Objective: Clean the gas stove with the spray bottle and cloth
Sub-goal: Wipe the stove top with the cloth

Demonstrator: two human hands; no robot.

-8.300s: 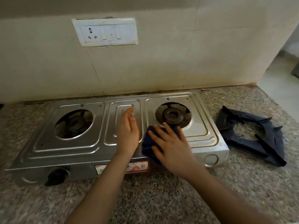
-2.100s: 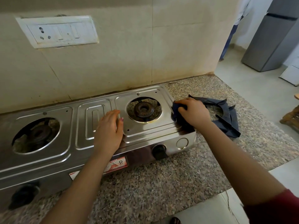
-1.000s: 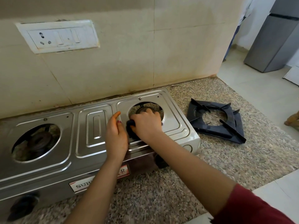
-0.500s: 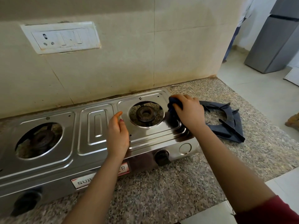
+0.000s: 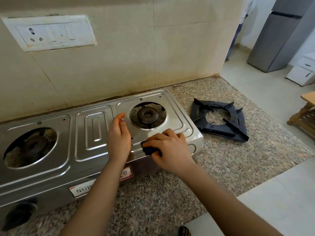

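Centrally, just below the middle of the frame, the right hand grips a small dark blue cloth, fingers curled over it, and presses it onto the front right edge of the gas stove. Just beside it to the left, the left hand rests on the steel top, fingers loosely bent and holding nothing, seemingly to steady the appliance.

The cloth looks soft and light, bunched to fit inside the palm. It should mould to the pressed ridges of the stove top and is best held wadded under the fingers, as it is. The stove's sheet metal looks smooth and probably slippery when wet.

Above the hands sits the uncovered right burner; the left burner shows at mid left. A black pan support lies off the stove, to the right, on the speckled granite counter. No spray bottle is in view.

Behind the stove rises a cream tiled wall with a white switch plate at upper left. At upper right, a grey refrigerator stands on a pale floor, with a wooden rack at the right edge.
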